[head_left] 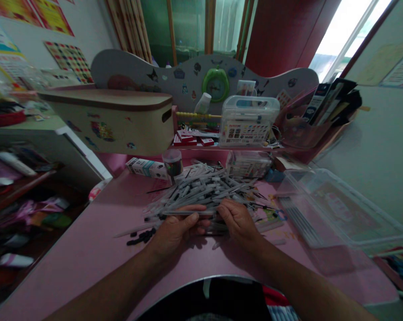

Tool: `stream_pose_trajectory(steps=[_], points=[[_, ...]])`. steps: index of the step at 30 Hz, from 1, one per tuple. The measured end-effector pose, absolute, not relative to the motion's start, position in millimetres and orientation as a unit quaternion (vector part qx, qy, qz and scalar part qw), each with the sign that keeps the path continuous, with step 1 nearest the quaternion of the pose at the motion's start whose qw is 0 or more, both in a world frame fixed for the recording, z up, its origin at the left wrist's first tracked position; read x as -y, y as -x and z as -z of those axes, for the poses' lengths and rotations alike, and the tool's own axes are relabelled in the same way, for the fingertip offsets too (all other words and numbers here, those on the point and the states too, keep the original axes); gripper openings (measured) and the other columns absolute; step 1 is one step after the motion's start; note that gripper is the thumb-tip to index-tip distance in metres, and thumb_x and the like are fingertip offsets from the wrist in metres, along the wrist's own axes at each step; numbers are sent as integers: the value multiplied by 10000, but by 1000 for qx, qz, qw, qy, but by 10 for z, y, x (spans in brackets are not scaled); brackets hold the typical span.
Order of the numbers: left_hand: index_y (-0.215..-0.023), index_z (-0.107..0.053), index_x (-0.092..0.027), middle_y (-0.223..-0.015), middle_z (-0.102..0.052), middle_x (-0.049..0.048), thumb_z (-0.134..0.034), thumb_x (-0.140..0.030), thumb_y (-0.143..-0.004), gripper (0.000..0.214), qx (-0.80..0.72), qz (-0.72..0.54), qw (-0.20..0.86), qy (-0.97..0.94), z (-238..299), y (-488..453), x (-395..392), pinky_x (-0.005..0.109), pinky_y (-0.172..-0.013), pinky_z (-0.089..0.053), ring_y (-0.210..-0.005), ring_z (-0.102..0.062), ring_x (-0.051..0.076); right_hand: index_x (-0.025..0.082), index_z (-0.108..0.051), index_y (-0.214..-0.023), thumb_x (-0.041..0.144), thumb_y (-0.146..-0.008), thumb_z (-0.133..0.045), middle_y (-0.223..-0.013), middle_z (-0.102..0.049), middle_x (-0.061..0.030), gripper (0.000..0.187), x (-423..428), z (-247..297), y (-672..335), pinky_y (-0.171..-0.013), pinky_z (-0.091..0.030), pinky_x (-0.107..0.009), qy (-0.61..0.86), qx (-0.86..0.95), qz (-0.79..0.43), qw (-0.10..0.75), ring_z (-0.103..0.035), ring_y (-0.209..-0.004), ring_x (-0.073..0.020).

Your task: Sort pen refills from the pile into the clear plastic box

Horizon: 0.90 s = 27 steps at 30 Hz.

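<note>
A big heap of grey-white pen barrels (208, 189) lies in the middle of the pink desk (97, 240). My left hand (174, 229) is closed round one pen barrel (184, 213) held level at the near edge of the heap. My right hand (236, 219) meets it from the right, fingers curled and pinching at the same barrel's end. A small cluster of black caps (141, 237) lies on the desk just left of my left hand.
A clear plastic tray (335, 214) with pens laid in it sits at the right. Behind the heap stand a small round jar (172, 164), a white carton (144, 167), clear lidded boxes (248, 120) and a wooden box (114, 118). Cluttered shelves fill the left.
</note>
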<state>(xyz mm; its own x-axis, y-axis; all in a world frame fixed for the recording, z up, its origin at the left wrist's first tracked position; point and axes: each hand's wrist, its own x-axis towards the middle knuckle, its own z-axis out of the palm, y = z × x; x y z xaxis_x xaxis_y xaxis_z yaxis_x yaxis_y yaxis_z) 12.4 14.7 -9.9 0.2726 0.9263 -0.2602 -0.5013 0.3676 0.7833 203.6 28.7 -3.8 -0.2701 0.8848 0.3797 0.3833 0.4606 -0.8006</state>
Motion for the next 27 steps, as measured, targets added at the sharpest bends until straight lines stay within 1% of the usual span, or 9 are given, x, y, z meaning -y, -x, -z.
stream_pose_trajectory(steps=[3, 5, 7, 11, 12, 16, 18, 22, 27], points=[[-976, -723, -161, -810, -782, 75, -870, -267, -673, 353, -367, -482, 743, -285, 107, -118, -151, 258, -613, -604, -609, -703, 142, 190, -549, -861, 283, -948, -456, -782, -516, -5, 158, -262, 11, -2053, -648, -357, -268, 419, 734, -317, 431, -476, -687, -142], [-992, -714, -165, -802, -781, 78, -862, -257, -684, 354, -372, -480, 746, -275, 121, -110, -157, 252, -591, -600, -607, -702, 143, 191, -543, -964, 244, -905, -506, -851, -512, -9, 88, -247, -14, -2056, -663, -368, -266, 409, 738, -317, 434, -476, -710, -139], [-1013, -704, -169, -789, -779, 82, -856, -255, -693, 365, -371, -471, 753, -270, 138, -104, -160, 268, -568, -602, -603, -702, 154, 193, -530, -900, 224, -918, -489, -851, -502, -14, 54, -247, -24, -2052, -699, -372, -273, 404, 749, -299, 432, -480, -754, -147], [-1020, -699, -164, -790, -778, 88, -851, -269, -698, 371, -359, -466, 760, -277, 147, -111, -155, 317, -566, -618, -607, -703, 174, 195, -469, -724, 258, -1003, -373, -761, -476, -13, 301, -269, -2, -2051, -714, -356, -289, 406, 760, -286, 419, -470, -757, -156], [-1009, -702, -158, -803, -780, 90, -854, -265, -695, 365, -359, -468, 758, -277, 141, -115, -155, 307, -575, -618, -614, -706, 171, 194, -482, -740, 261, -1003, -374, -765, -477, -12, 292, -269, 3, -2055, -710, -355, -289, 406, 759, -288, 419, -468, -753, -155], [-976, -711, -143, -833, -783, 93, -861, -232, -682, 342, -361, -481, 750, -276, 118, -126, -162, 231, -608, -602, -666, -724, 157, 194, -528, -967, 222, -920, -504, -882, -489, -13, 60, -249, 7, -2065, -692, -367, -277, 396, 753, -297, 434, -465, -754, -144], [-989, -706, -147, -802, -779, 87, -849, -235, -697, 338, -357, -474, 755, -279, 118, -126, -159, 244, -586, -602, -635, -715, 158, 194, -518, -925, 203, -916, -501, -880, -484, -13, 21, -247, 10, -2059, -707, -370, -276, 394, 756, -294, 432, -468, -771, -145], [-1020, -693, -155, -777, -772, 86, -811, -245, -744, 313, -357, -467, 757, -286, 123, -125, -133, 288, -557, -606, -603, -702, 169, 193, -482, -753, 244, -997, -383, -783, -480, -14, 268, -261, 9, -2045, -729, -363, -289, 403, 761, -290, 418, -472, -775, -156], [-993, -697, -150, -776, -770, 88, -824, -244, -732, 305, -366, -472, 746, -294, 122, -122, -138, 259, -596, -599, -617, -701, 153, 190, -521, -856, 234, -933, -471, -825, -481, -8, 102, -237, -38, -2058, -695, -361, -276, 403, 752, -301, 426, -468, -756, -148]])
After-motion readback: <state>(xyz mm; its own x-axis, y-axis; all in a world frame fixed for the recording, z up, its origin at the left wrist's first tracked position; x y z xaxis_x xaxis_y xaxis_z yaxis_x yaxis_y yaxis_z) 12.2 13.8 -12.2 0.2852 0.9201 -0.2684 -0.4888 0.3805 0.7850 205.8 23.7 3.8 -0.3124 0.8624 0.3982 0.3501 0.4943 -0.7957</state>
